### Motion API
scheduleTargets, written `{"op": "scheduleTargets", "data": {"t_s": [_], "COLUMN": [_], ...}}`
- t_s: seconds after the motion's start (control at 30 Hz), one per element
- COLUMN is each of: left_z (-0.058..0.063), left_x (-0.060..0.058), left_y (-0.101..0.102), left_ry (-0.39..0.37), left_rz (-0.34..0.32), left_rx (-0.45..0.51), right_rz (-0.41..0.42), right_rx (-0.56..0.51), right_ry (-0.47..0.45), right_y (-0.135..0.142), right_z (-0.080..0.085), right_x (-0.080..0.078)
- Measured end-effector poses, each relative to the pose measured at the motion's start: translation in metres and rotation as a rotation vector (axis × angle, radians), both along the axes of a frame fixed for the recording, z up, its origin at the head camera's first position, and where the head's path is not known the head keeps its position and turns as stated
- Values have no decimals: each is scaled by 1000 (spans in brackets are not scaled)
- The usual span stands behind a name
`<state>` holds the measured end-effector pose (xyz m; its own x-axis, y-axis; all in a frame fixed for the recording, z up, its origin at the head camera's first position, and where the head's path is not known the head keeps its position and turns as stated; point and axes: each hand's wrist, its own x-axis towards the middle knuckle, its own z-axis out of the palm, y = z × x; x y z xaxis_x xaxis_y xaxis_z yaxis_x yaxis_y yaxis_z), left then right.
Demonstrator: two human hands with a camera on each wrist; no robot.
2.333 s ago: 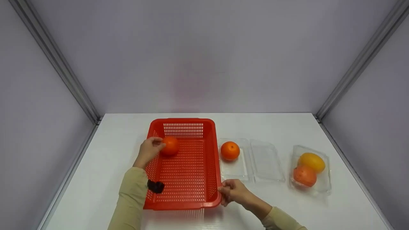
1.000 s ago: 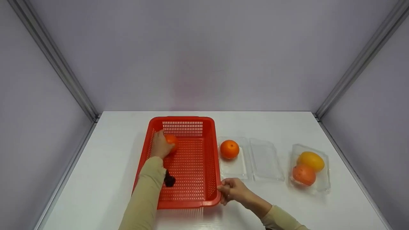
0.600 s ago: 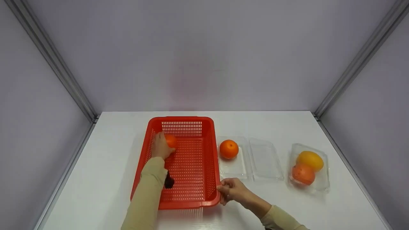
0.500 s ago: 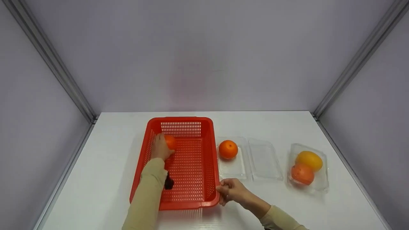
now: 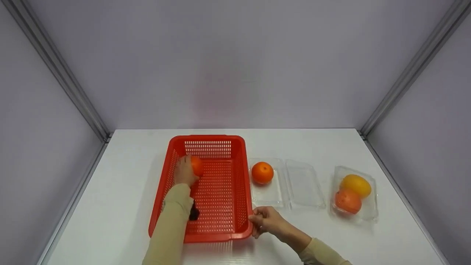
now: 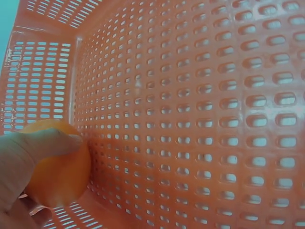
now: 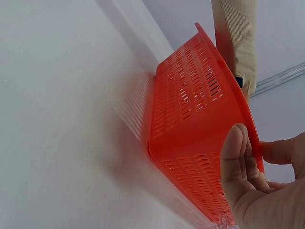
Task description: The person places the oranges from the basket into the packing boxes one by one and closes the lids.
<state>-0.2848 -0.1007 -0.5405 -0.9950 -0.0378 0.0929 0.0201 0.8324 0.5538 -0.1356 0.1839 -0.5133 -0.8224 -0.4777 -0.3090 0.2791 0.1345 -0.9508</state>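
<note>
A red plastic basket (image 5: 217,237) with slotted walls stands on the table. Inside it, near the far left corner, my left hand (image 5: 185,172) has its fingers and thumb round an orange (image 5: 197,166). The left wrist view has the thumb lying across the top of this orange (image 6: 62,174), low over the perforated floor. My right hand (image 5: 268,221) pinches the basket's rim at the near right corner. In the right wrist view its thumb and fingers meet that rim (image 7: 252,124) from both sides.
Right of the basket lies an opened clear plastic clamshell box (image 5: 305,184) with another orange (image 5: 262,172) in one half. Farther right, a second clear box (image 5: 371,209) contains a yellow fruit (image 5: 356,186) and an orange-red fruit (image 5: 348,201). Walls surround the white table (image 5: 110,206).
My left hand has reached down into the basket and closed round the orange, which it earlier touched with its fingertips. My right hand has stayed at the basket's corner.
</note>
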Motion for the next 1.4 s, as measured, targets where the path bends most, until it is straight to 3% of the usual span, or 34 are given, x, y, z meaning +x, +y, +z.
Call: {"op": "scheduleTargets", "data": {"t_s": [0.5, 1.13, 1.4], "left_z": [1, 6, 6], "left_x": [3, 1, 4], "left_y": [-1, 1, 0], "left_ry": [-55, -69, -34], "left_rz": [-21, -29, -19], "left_rx": [22, 69, 63], "right_rz": [20, 5, 13], "right_rx": [-58, -44, -37], "right_ry": [1, -5, -6], "right_y": [0, 1, 1], "right_z": [1, 2, 1], "right_x": [1, 1, 1]}}
